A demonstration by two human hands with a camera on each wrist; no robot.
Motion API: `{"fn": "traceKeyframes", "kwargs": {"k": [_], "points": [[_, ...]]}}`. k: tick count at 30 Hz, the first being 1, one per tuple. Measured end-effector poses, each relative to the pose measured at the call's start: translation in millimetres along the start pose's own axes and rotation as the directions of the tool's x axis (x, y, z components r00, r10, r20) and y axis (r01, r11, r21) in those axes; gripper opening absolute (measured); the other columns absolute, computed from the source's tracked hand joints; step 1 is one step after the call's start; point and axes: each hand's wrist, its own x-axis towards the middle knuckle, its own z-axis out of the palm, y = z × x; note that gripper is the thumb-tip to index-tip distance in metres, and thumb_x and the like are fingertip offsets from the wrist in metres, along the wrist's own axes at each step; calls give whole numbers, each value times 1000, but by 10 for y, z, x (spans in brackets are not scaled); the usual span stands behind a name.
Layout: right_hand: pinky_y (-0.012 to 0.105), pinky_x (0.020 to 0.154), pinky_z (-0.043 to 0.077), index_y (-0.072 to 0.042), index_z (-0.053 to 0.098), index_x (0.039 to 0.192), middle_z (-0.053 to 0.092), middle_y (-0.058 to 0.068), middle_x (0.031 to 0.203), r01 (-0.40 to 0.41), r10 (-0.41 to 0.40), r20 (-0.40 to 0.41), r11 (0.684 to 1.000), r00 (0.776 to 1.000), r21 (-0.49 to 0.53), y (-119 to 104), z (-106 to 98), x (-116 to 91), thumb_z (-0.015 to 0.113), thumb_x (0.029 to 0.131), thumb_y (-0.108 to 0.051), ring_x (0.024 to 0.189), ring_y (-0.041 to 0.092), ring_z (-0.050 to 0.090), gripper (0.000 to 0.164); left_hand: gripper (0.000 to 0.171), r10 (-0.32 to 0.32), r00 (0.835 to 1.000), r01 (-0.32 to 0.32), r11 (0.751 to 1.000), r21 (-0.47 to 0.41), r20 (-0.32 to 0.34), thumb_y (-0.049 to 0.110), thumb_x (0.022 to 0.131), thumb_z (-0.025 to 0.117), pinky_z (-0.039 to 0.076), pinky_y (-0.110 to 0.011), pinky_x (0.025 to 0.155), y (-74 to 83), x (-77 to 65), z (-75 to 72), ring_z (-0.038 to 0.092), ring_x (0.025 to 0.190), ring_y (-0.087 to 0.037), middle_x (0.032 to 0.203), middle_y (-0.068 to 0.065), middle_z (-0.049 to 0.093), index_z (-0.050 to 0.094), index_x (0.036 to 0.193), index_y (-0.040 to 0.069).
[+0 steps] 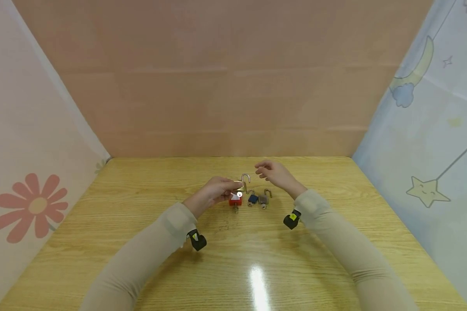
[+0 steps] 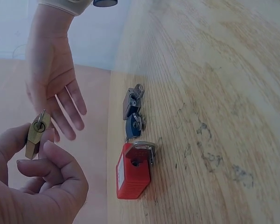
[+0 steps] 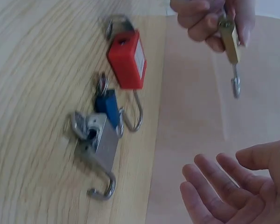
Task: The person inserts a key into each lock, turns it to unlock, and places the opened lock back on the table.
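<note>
My left hand [image 1: 218, 189] pinches a brass padlock [image 3: 230, 42] between thumb and fingers, raised above the table. Its shackle [image 3: 236, 87] is swung open, and a key [image 2: 40, 119] stands in its keyhole. Across from it, my right hand [image 1: 275, 173] hovers with the palm facing the padlock and the fingers spread, holding nothing. Below the hands lie a red padlock [image 3: 126, 60] with a white label, a small blue padlock [image 3: 107, 106] and a silver padlock [image 3: 101, 144]. These three have keys in them and open shackles.
The padlocks sit in a row on a wood-grain table [image 1: 225, 259]. Dark scuff marks [image 2: 210, 158] show on its surface near the row. A plain pinkish backdrop [image 1: 225, 86] rises behind the table, with patterned cloth panels [image 1: 424, 142] at the sides.
</note>
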Motion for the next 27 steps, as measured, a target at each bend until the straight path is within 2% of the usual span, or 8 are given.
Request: {"fn": "traceKeyframes", "kwargs": {"k": [6,16,23,27], "points": [[50,93,49,1,54,130,64,21,119,-33,29,-45,996,999,-86,148,-115,9,39,105,-18,107,36,63,35,20,9,1000,-9,1000,-12,-1,20,89,71,47,-29,70,-22,-4,-13,44,60,-9,73,1,63,69,91,1],[47,90,52,5,55,126,65,22,109,-135,126,-78,983,989,-122,332,-259,-12,37,105,-18,100,36,65,36,15,-3,1000,3,999,-52,-10,18,89,72,47,-27,67,-35,-4,-12,40,57,-10,70,0,57,68,84,4],[46,84,53,7,57,124,67,20,103,-201,192,-69,965,979,-167,433,-307,-31,37,105,-17,96,35,66,36,17,2,1000,-2,1000,-21,0,20,89,71,48,-32,76,-17,-21,0,44,61,-10,74,1,61,68,86,4],[44,84,53,6,58,123,68,19,102,-225,218,-57,958,974,-180,458,-299,-44,37,105,-17,94,33,67,35,17,1,1000,-1,1000,-30,-1,20,90,71,47,-30,73,-25,-22,-5,43,60,-11,74,0,60,68,87,3]]}}
